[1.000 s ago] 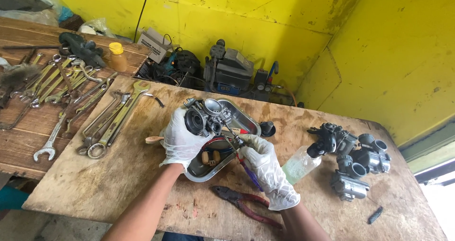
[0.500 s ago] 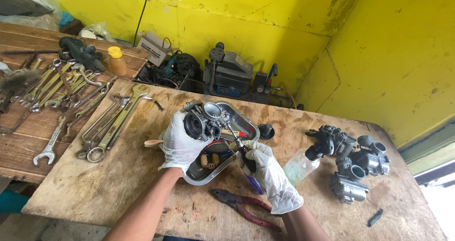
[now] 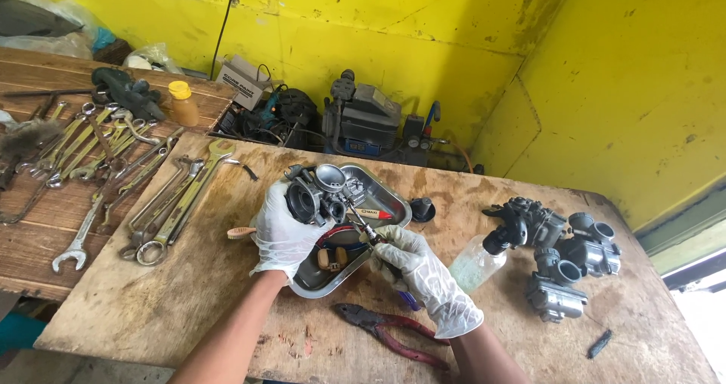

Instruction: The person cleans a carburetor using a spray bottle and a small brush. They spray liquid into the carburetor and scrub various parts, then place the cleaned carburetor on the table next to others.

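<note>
Carburetor (image 3: pixel 311 196) in left hand (image 3: pixel 281 236) over tray rim (image 3: pixel 387 195), pliers (image 3: pixel 393 328) near board edge.

This is a workshop: wrenches (image 3: pixel 113 174) lie on a worn wooden desk (image 3: pixel 189 293), with engine parts (image 3: pixel 563 255) and pliers (image 3: pixel 389 331).

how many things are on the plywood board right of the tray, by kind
carburettors: 3
spray bottle: 1
black cap: 1
small black piece: 1
total: 6
</note>
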